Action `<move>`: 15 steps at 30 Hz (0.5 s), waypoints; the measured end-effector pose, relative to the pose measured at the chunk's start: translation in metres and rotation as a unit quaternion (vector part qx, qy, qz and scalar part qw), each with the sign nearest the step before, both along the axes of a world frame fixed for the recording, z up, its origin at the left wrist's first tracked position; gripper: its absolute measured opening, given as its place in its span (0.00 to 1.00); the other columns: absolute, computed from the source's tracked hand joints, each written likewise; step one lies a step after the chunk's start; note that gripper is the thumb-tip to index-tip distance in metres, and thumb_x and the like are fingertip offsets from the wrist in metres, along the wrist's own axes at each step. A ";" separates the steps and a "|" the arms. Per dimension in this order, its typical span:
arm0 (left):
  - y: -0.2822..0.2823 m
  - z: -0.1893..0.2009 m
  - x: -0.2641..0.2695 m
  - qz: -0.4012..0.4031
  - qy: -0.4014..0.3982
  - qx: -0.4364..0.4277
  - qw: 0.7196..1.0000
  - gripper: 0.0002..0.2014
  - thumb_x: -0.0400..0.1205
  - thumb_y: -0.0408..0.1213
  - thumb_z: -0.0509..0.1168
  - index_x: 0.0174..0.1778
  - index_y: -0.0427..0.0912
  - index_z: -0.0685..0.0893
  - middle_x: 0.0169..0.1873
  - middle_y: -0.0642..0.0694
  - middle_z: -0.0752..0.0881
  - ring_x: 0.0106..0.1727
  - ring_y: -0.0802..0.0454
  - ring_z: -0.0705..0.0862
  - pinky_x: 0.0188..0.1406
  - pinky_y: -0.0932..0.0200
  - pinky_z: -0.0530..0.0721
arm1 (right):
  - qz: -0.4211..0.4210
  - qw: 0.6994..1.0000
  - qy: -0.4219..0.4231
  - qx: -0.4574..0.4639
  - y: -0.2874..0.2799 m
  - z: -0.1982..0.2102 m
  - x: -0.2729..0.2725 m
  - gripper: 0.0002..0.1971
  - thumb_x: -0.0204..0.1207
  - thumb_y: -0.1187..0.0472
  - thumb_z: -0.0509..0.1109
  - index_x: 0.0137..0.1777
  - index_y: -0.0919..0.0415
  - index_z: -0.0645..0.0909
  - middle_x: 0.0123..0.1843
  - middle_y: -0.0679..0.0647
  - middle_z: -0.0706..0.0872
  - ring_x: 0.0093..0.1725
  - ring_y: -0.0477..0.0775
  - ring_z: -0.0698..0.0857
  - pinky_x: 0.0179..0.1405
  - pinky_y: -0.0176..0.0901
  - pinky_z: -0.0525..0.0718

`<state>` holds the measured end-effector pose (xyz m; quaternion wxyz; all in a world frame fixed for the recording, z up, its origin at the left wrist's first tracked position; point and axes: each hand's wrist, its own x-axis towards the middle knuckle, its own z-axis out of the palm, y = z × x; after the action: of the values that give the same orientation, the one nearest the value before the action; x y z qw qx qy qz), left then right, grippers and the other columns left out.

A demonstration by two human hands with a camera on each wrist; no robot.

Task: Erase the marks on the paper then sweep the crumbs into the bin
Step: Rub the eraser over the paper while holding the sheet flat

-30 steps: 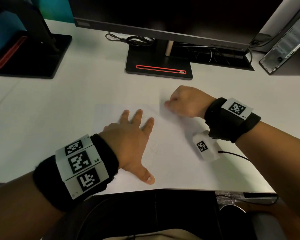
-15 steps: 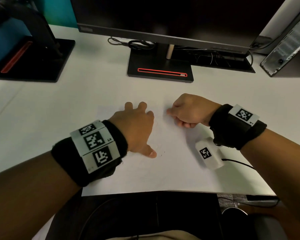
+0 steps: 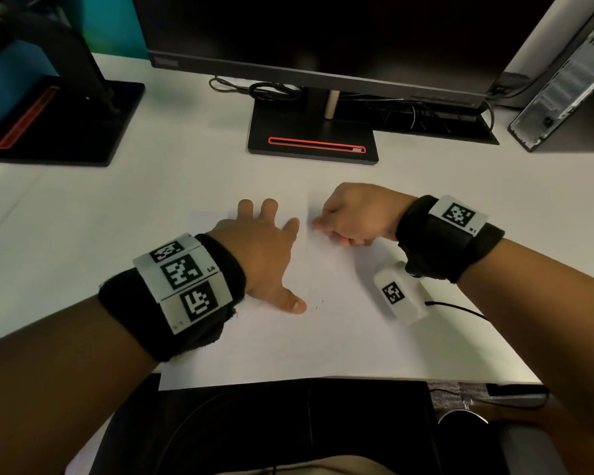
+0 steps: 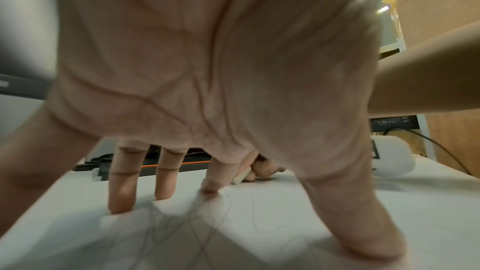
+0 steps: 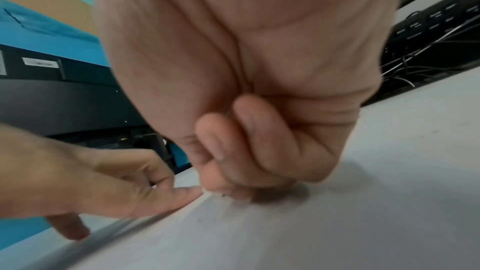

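Observation:
A white sheet of paper (image 3: pixel 323 344) lies on the white desk, reaching its front edge. My left hand (image 3: pixel 268 255) presses flat on it with spread, straight fingers. Thin pencil lines (image 4: pixel 182 233) cross the paper (image 4: pixel 285 223) under that palm. My right hand (image 3: pixel 354 214) is curled in a fist at the sheet's far part, just right of the left forefinger. It pinches a small white eraser (image 4: pixel 241 177) against the paper; the fist hides the eraser in the head view. A few dark crumbs (image 3: pixel 319 303) lie beside my left thumb.
A black monitor stand (image 3: pixel 312 138) with a red slot stands straight ahead, with cables (image 3: pixel 254 87) behind it. Another black stand (image 3: pixel 59 121) is at far left, a computer case (image 3: pixel 570 80) at far right. A round metal rim (image 3: pixel 462 414) shows below the desk's front edge.
My left hand has slid a little farther up the sheet and drawn its thumb in. The right fist has shifted slightly back and forth at the sheet's far part.

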<state>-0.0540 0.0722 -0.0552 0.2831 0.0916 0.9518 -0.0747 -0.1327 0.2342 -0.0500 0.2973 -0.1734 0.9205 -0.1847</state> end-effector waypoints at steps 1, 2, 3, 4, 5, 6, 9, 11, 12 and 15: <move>0.000 0.000 0.000 0.001 0.000 0.001 1.000 0.63 0.66 0.78 0.68 0.88 0.51 0.45 0.80 0.41 0.54 0.79 0.35 0.57 0.57 0.45 0.77 | 0.002 1.000 0.016 0.002 -0.001 0.001 -0.001 0.22 0.87 0.49 0.66 0.33 0.61 0.84 0.28 0.54 0.83 0.27 0.54 0.77 0.28 0.40 0.78; -0.001 0.000 0.000 0.002 0.000 0.004 1.000 0.63 0.66 0.78 0.68 0.88 0.51 0.45 0.80 0.41 0.54 0.79 0.35 0.57 0.56 0.45 0.77 | 0.016 1.000 0.023 0.006 -0.002 0.000 0.001 0.23 0.87 0.49 0.65 0.33 0.61 0.84 0.28 0.54 0.82 0.26 0.53 0.76 0.28 0.39 0.78; -0.001 -0.001 0.000 0.002 0.000 0.007 1.000 0.63 0.66 0.78 0.68 0.88 0.52 0.45 0.79 0.41 0.54 0.79 0.35 0.57 0.55 0.46 0.76 | 0.036 0.999 0.020 0.011 -0.005 -0.001 0.004 0.23 0.87 0.48 0.64 0.33 0.61 0.83 0.28 0.54 0.81 0.26 0.53 0.76 0.29 0.39 0.78; -0.002 -0.001 0.000 0.004 -0.001 0.010 1.000 0.62 0.66 0.78 0.69 0.88 0.52 0.45 0.79 0.41 0.54 0.78 0.34 0.57 0.55 0.46 0.76 | 0.052 0.998 0.011 0.015 -0.007 -0.002 0.007 0.24 0.88 0.47 0.64 0.34 0.62 0.84 0.28 0.55 0.81 0.26 0.53 0.75 0.29 0.39 0.78; -0.002 -0.001 0.000 0.005 -0.002 0.011 1.000 0.62 0.66 0.78 0.69 0.88 0.52 0.45 0.79 0.41 0.54 0.79 0.34 0.57 0.56 0.46 0.77 | 0.052 0.999 0.003 0.015 -0.007 -0.003 0.008 0.24 0.88 0.47 0.64 0.35 0.62 0.84 0.28 0.55 0.81 0.26 0.53 0.75 0.29 0.40 0.78; -0.002 -0.001 0.000 0.004 -0.004 0.010 1.000 0.63 0.66 0.78 0.68 0.88 0.52 0.45 0.80 0.41 0.53 0.79 0.34 0.57 0.58 0.45 0.77 | 0.041 0.999 0.005 0.015 -0.005 -0.002 0.006 0.24 0.87 0.47 0.64 0.35 0.63 0.85 0.29 0.56 0.81 0.26 0.54 0.75 0.30 0.40 0.78; -0.002 -0.001 0.000 0.001 -0.003 0.007 1.000 0.63 0.66 0.78 0.68 0.88 0.51 0.45 0.81 0.41 0.53 0.79 0.33 0.56 0.60 0.44 0.77 | 0.033 0.998 0.053 0.028 -0.003 0.000 0.003 0.24 0.88 0.48 0.63 0.34 0.63 0.83 0.30 0.57 0.82 0.29 0.55 0.77 0.31 0.40 0.77; -0.003 -0.001 0.000 0.005 -0.005 0.011 1.000 0.63 0.66 0.78 0.68 0.88 0.52 0.44 0.80 0.41 0.53 0.79 0.33 0.56 0.57 0.45 0.77 | 0.072 0.996 0.046 0.038 -0.004 -0.001 0.009 0.25 0.88 0.47 0.62 0.32 0.61 0.79 0.29 0.55 0.79 0.29 0.53 0.75 0.30 0.40 0.74; -0.003 -0.001 0.000 0.005 -0.007 0.011 1.000 0.63 0.66 0.78 0.67 0.88 0.52 0.43 0.80 0.41 0.52 0.79 0.33 0.56 0.58 0.45 0.77 | 0.088 0.995 0.033 0.045 -0.005 -0.001 0.013 0.24 0.87 0.46 0.63 0.32 0.60 0.78 0.28 0.54 0.78 0.27 0.53 0.74 0.29 0.39 0.74; -0.003 -0.001 -0.001 0.003 -0.010 0.006 1.000 0.64 0.66 0.79 0.67 0.88 0.52 0.42 0.81 0.40 0.51 0.80 0.32 0.55 0.64 0.42 0.77 | 0.055 0.997 0.046 0.037 0.004 -0.001 0.008 0.24 0.87 0.48 0.63 0.33 0.61 0.79 0.29 0.55 0.79 0.29 0.55 0.76 0.30 0.40 0.75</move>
<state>-0.0546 0.0692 -0.0558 0.2919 0.0917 0.9497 -0.0671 -0.1250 0.2382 -0.0509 0.2707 -0.2206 0.9285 -0.1263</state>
